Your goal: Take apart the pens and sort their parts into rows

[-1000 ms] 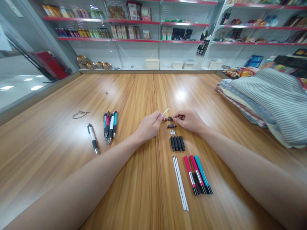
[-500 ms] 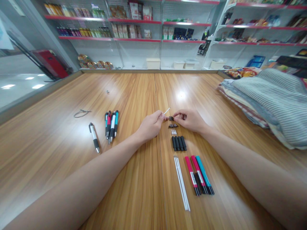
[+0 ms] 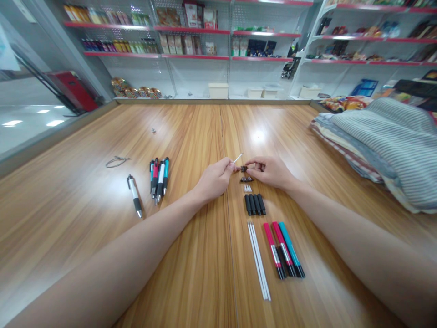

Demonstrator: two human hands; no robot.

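My left hand (image 3: 215,180) is closed around a thin white pen refill (image 3: 238,158), whose end sticks out past the fingers up and to the right. My right hand (image 3: 268,171) has thumb and fingers bent together at a cluster of small dark pen parts (image 3: 243,168); what is between the fingertips is too small to make out. Just below lie more small dark pieces (image 3: 246,179), then small whitish tips (image 3: 247,188). Nearer to me are several black rubber grips (image 3: 255,204) in a row, three white refills (image 3: 258,262), and pink and teal pen barrels (image 3: 283,249).
Left of my left hand lie a bunch of click pens (image 3: 159,180) and a single white-and-black pen (image 3: 134,196). A loop of thin cord (image 3: 116,161) and a tiny metallic piece (image 3: 153,130) sit farther left. Folded cloths (image 3: 378,141) cover the table's right side; stocked shelves (image 3: 194,57) stand behind.
Almost nothing differs. My right fingers shift very slightly at the small dark parts; my left hand holds the refill in the same place.
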